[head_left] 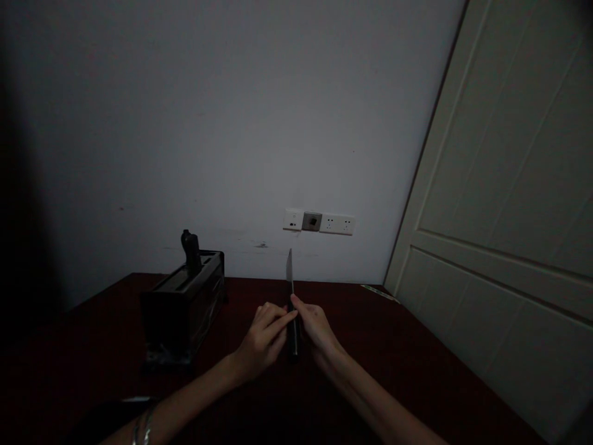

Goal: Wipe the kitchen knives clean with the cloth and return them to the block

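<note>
A knife with a broad pale blade points up and away from me over the dark red table. Its dark handle runs down between my hands. My right hand is closed on the handle from the right side. My left hand reaches in from the left, fingers curled, fingertips touching the knife near where blade meets handle. A black knife block stands on the table to the left of my hands, with one dark handle sticking up from its far end.
The room is dim. A grey wall rises behind the table, with a strip of white sockets low on it. A pale panelled door fills the right side. A dark flat object lies near my left wrist.
</note>
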Motion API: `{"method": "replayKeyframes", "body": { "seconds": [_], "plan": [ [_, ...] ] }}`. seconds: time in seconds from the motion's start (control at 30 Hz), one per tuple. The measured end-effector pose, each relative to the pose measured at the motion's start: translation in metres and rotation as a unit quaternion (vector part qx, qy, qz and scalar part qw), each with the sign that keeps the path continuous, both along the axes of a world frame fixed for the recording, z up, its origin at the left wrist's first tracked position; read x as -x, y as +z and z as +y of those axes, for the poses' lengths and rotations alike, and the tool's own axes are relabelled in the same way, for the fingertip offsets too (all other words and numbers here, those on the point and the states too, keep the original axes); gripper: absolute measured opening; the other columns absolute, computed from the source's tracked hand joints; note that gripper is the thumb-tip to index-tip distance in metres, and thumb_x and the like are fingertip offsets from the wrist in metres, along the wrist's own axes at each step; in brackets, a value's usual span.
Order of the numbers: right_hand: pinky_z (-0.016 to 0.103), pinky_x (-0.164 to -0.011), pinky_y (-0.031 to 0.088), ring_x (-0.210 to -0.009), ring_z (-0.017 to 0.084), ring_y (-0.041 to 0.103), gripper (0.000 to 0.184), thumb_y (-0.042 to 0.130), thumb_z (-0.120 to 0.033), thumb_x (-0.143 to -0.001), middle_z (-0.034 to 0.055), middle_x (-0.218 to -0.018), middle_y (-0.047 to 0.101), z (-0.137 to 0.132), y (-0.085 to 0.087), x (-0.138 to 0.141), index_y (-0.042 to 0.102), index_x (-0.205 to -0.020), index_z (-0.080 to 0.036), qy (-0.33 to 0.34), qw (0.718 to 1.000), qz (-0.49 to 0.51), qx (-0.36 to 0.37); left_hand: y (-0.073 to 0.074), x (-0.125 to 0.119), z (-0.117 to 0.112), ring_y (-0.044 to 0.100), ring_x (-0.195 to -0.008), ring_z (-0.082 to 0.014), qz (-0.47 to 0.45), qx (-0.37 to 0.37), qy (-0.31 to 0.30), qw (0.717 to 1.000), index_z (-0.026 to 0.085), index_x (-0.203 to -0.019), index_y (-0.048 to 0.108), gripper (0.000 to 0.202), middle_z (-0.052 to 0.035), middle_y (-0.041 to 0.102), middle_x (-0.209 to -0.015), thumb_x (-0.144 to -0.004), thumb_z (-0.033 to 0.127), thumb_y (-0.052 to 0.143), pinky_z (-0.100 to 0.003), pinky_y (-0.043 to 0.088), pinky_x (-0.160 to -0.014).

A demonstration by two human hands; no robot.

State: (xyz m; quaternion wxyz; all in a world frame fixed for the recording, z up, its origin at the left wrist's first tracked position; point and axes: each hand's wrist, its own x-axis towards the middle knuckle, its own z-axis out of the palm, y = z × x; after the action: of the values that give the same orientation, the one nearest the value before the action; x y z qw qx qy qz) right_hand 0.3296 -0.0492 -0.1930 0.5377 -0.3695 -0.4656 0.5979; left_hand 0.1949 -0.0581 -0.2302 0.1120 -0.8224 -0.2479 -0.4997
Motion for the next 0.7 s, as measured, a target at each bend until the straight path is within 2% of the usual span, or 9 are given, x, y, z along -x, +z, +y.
{"method": "replayKeyframes", "body": {
  "seconds": [0.13, 0.2, 0.3, 0.37, 0.47, 0.53, 0.7],
  "plan": [
    [0.021, -0.044, 0.038, -0.042, 0.010, 0.052, 0.041, 0.066, -0.051, -0.062, 0.0020, -0.051, 0.060, 0.001, 0.006, -0.004, 0.062, -0.061, -0.010, -0.009, 0.999, -0.001, -0.037, 0.009, 0.000, -0.017, 0.050, -0.094, -0.0190, -0.080, 0.066, -0.015, 0.994, 0.018, -0.130, 0.034, 0.052, -0.0100, 0.054, -0.101, -0.080, 0.008, 0.044, -0.037, 0.040, -0.083],
    [0.022, -0.042, 0.041, -0.040, 0.010, 0.052, 0.040, 0.067, -0.050, -0.061, 0.0028, -0.055, 0.061, 0.001, 0.009, -0.008, 0.061, -0.064, -0.011, -0.008, 0.999, 0.012, -0.034, 0.015, 0.005, -0.026, 0.051, -0.090, -0.0180, -0.105, 0.076, -0.023, 0.991, 0.018, -0.125, 0.040, 0.046, -0.0087, 0.055, -0.096, -0.081, 0.007, 0.042, -0.036, 0.041, -0.082],
    [0.022, -0.039, 0.043, -0.042, 0.009, 0.051, 0.038, 0.068, -0.047, -0.061, 0.0014, -0.058, 0.059, -0.002, 0.010, -0.013, 0.060, -0.067, -0.011, -0.013, 0.999, 0.025, -0.033, 0.019, 0.019, -0.043, 0.052, -0.083, -0.0161, -0.070, 0.086, -0.030, 0.993, 0.018, -0.108, 0.053, 0.032, -0.0064, 0.055, -0.086, -0.081, 0.005, 0.040, -0.033, 0.043, -0.076],
    [0.021, -0.039, 0.044, -0.044, 0.008, 0.049, 0.035, 0.068, -0.046, -0.063, -0.0007, -0.059, 0.056, -0.006, 0.009, -0.016, 0.060, -0.069, -0.012, -0.011, 0.999, 0.036, -0.028, 0.016, 0.035, -0.056, 0.053, -0.083, -0.0154, -0.030, 0.097, -0.021, 0.995, 0.018, -0.099, 0.056, 0.029, -0.0063, 0.055, -0.086, -0.081, 0.005, 0.038, -0.031, 0.043, -0.076],
    [0.016, -0.035, 0.040, -0.043, 0.005, 0.044, 0.033, 0.067, -0.044, -0.065, -0.0030, -0.059, 0.052, -0.013, 0.003, -0.018, 0.059, -0.071, -0.012, -0.010, 0.998, 0.063, -0.004, 0.003, 0.069, -0.074, 0.054, -0.088, -0.0152, 0.019, 0.144, 0.021, 0.989, 0.019, -0.093, 0.059, 0.028, -0.0068, 0.056, -0.091, -0.081, 0.006, 0.036, -0.026, 0.045, -0.077],
    [0.014, -0.032, 0.035, -0.042, 0.004, 0.041, 0.031, 0.067, -0.042, -0.066, -0.0035, -0.059, 0.050, -0.016, -0.002, -0.019, 0.058, -0.070, -0.012, -0.009, 0.996, 0.087, 0.017, -0.010, 0.099, -0.085, 0.055, -0.091, -0.0151, 0.042, 0.186, 0.079, 0.978, 0.020, -0.090, 0.060, 0.027, -0.0062, 0.057, -0.094, -0.081, 0.008, 0.037, -0.024, 0.045, -0.079],
    [0.014, -0.031, 0.029, -0.039, 0.003, 0.038, 0.027, 0.065, -0.038, -0.069, -0.0036, -0.055, 0.048, -0.023, -0.017, -0.019, 0.056, -0.069, -0.012, 0.036, 0.988, 0.141, 0.061, -0.044, 0.180, -0.108, 0.056, -0.097, -0.0170, 0.099, 0.297, 0.234, 0.920, 0.023, -0.088, 0.064, 0.024, -0.0042, 0.059, -0.102, -0.077, 0.018, 0.043, -0.025, 0.044, -0.086]
  ]
}}
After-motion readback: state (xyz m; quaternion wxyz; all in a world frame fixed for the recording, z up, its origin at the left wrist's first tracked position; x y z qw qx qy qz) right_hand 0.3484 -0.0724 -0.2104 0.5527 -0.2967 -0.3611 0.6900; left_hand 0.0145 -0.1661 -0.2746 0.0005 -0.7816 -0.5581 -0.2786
